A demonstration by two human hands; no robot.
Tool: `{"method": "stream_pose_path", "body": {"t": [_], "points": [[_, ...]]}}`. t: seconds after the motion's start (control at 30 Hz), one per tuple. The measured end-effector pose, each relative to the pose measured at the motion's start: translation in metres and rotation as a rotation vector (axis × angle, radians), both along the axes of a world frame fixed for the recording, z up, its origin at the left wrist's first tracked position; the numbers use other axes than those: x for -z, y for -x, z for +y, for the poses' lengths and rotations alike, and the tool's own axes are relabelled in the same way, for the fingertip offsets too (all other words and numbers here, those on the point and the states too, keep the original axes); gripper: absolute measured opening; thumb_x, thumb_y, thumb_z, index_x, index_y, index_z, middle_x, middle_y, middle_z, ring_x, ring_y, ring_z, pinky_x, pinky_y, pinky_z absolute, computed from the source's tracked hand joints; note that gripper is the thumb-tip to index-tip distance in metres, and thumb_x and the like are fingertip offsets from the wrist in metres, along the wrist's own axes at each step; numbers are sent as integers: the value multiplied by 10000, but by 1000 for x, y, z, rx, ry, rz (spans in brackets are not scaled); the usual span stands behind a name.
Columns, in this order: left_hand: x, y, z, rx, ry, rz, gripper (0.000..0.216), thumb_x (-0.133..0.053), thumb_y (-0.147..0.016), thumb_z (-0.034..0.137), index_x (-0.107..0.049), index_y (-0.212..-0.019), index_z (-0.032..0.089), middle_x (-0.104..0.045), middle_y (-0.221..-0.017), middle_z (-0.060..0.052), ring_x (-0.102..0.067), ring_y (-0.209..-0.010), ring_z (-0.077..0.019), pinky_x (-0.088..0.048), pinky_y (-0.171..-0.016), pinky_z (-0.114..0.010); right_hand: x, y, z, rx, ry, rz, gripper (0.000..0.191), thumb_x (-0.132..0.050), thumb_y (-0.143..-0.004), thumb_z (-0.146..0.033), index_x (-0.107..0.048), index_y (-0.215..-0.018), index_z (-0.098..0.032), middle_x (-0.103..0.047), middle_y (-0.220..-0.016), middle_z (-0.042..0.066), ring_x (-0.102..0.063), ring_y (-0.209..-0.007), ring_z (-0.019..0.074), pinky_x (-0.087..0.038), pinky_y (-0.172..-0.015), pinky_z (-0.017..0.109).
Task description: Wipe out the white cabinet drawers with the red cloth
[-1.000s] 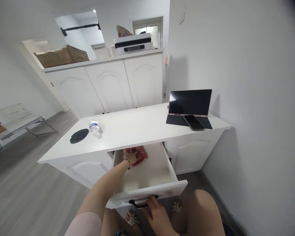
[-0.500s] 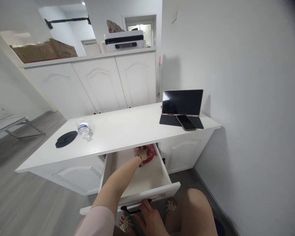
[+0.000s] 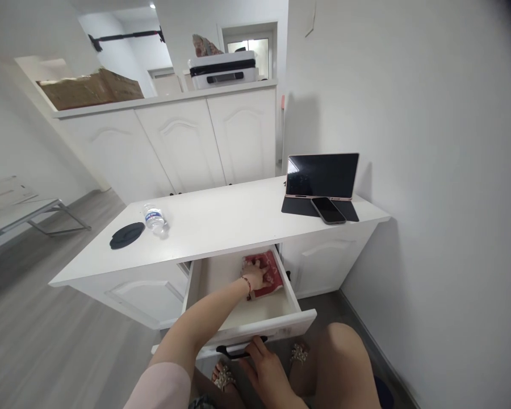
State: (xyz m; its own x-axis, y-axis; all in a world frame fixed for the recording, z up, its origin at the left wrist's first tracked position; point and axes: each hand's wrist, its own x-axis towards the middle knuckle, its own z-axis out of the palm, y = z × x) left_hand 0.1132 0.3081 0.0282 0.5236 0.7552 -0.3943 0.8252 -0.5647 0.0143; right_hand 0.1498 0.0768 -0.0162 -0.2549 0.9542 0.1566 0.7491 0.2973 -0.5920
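Observation:
My left hand point(image 3: 255, 275) reaches into a pulled-out white drawer point(image 3: 234, 311). Its fingers lie over a flat red packet point(image 3: 272, 277) with pale print, gripping it from above near the drawer's right side. The palm hides part of the packet. Down at the drawer front, my right hand point(image 3: 266, 363) has its fingers closed on the black drawer handle point(image 3: 234, 351). Part of that handle shows to the left of the fingers.
Above the drawer, the white countertop point(image 3: 221, 221) holds a clear plastic bottle point(image 3: 155, 220), a dark round mat point(image 3: 126, 235), a tablet point(image 3: 321, 176) and a phone point(image 3: 328, 211). My right knee point(image 3: 344, 352) is beside the drawer. A wall point(image 3: 443, 199) rises on the right.
The red packet has slid a little towards the drawer's front under my left hand, and more of it shows. My right hand stays at the handle. The view has shifted slightly.

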Motion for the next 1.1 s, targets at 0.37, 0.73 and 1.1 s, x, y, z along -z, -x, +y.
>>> {"method": "stream_pose_path", "body": {"t": [0.37,0.73,1.1], "points": [[-18,4,-45,296,39,140,888,-540,-676,713,-319,-1422,286,-391,-1364,-221,-552,-1049,-382,-440,-820,-446,-5,0,-2,6,-6,90,94,-523,-851,-176,-565,-930,-205,-608,-1029,62,-647,-768,198,-463,-617,272],[-7,37,-64,479,-53,133,783,-584,-777,433,-216,-1452,285,-438,-1310,-213,-587,-979,-314,-467,-769,-405,-3,-2,-1,-9,-3,69,102,-506,-874,-200,-574,-950,-200,-598,-1053,77,-645,-790,216,-489,-649,308],[-10,114,-63,415,-13,193,765,-595,-738,267,-263,-1427,282,-443,-1316,-204,-629,-927,-299,-494,-732,-404,-12,-2,-3,15,14,42,114,-518,-878,-222,-598,-959,-208,-612,-1076,68,-652,-827,215,-495,-679,299]]}}
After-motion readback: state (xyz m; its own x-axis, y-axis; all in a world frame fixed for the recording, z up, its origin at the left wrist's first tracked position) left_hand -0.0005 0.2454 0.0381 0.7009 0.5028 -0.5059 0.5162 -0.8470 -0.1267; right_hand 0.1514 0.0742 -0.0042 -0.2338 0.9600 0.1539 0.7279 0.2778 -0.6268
